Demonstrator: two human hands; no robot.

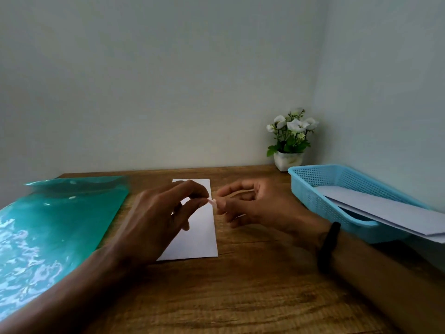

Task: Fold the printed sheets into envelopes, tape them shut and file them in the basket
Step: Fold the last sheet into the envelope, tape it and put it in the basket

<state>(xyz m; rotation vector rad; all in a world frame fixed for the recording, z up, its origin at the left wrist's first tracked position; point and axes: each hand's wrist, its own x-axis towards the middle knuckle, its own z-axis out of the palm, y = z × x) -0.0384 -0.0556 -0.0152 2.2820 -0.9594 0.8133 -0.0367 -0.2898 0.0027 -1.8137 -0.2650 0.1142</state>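
At the middle of the wooden desk [252, 297] lies a folded white envelope [197, 235]. Above it, the left hand [159, 213] and right hand [255, 203] pinch a small tape piece [213, 202] between curled fingertips. At three o'clock, a blue basket [313, 189] holds filed envelopes [385, 210]; at nine, a green plastic folder [53, 225].

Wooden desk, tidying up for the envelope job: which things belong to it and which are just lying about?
Job: folded white paper sheet; small tape piece pinched between left hand and right hand; blue plastic basket holding white envelopes.
Lying about: potted white flowers; teal plastic folder, use unclear.
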